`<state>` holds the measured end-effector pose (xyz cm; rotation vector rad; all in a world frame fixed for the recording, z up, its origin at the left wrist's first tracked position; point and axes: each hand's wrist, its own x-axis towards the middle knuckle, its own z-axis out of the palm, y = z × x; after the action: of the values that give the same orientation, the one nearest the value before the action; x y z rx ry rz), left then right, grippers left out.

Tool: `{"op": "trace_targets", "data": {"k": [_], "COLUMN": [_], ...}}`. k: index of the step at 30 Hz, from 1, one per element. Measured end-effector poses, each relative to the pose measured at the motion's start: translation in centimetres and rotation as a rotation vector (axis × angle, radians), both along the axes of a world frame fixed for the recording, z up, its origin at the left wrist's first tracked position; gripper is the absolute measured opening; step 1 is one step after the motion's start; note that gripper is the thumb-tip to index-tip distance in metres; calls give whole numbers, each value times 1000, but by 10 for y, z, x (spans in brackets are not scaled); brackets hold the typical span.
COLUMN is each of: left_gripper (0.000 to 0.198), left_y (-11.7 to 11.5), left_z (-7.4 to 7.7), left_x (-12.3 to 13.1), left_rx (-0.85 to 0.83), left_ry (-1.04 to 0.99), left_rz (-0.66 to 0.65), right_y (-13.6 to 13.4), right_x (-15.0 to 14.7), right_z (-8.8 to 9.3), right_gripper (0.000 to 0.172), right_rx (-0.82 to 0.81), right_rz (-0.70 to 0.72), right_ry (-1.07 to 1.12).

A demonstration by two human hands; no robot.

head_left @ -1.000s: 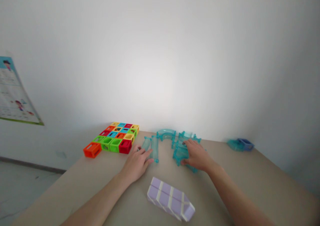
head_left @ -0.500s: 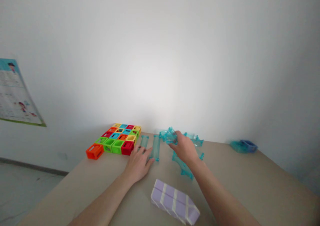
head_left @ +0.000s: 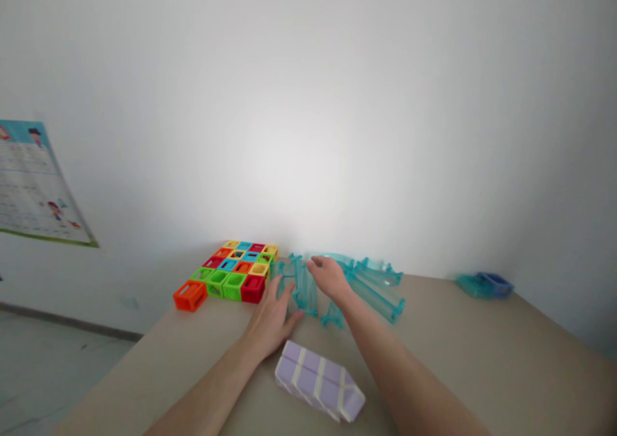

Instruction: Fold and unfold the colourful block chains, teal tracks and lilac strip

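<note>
Several see-through teal track pieces lie around my hands, among them a straight track piece (head_left: pixel 309 291) and a longer slanted track piece (head_left: pixel 378 298). My left hand (head_left: pixel 270 317) rests low with fingers spread, close by the left-hand pieces. My right hand (head_left: pixel 330 278) is closed, thumb and fingers drawn together at the edge of a teal track piece (head_left: pixel 296 275) beside my left fingertips. Its grip is partly hidden. In front of both hands lies a lilac box-like object (head_left: pixel 318 379) with white stripes.
Colourful hollow blocks (head_left: pixel 234 281) form a flat grid at the left, with an orange block (head_left: pixel 190 296) at its near corner. A blue container (head_left: pixel 496 285) and a blurred teal piece (head_left: pixel 472 286) sit far right. The wall (head_left: pixel 318 134) bounds the table's (head_left: pixel 457 352) back.
My right hand has moved left with the teal track piece, lowering it beside the straight pieces near my left hand. The view has shifted slightly. The slanted piece now shows more fully.
</note>
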<state>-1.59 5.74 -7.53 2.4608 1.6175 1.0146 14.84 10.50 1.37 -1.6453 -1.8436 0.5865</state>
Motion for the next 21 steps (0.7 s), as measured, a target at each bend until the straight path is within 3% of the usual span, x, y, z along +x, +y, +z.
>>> {"op": "trace_targets", "data": {"k": [2, 4, 6, 8, 10, 13, 16, 21], "left_gripper": [55, 61, 67, 64, 53, 37, 34, 37], "left_y": [1, 0, -1, -1, -1, 2, 5, 8], "left_z": [0, 3, 7, 9, 9, 4, -2, -4], "left_x": [0, 1, 2, 2, 1, -2, -6, -7], "left_rx": [-18, -15, 2, 12, 17, 23, 21, 2], "left_ry": [7, -1, 7, 41, 71, 87, 93, 111], "left_rz": [32, 39, 4, -50, -76, -64, -44, -16], "right_y": [-6, -9, -9, -6, -1, 7, 15, 18], "right_x": [26, 57, 86, 110, 124, 132, 133, 130], "right_z": [0, -1, -4, -9, -15, -21, -24, -19], "right_gripper": [42, 65, 86, 93, 88, 58, 31, 25], "right_rx": [24, 9, -30, -70, -91, -75, -55, -7], "right_rz": [-83, -194, -284, -309, -286, -244, -226, -258], "right_ry": [-146, -285, -400, -479, -533, -586, -599, -543]}}
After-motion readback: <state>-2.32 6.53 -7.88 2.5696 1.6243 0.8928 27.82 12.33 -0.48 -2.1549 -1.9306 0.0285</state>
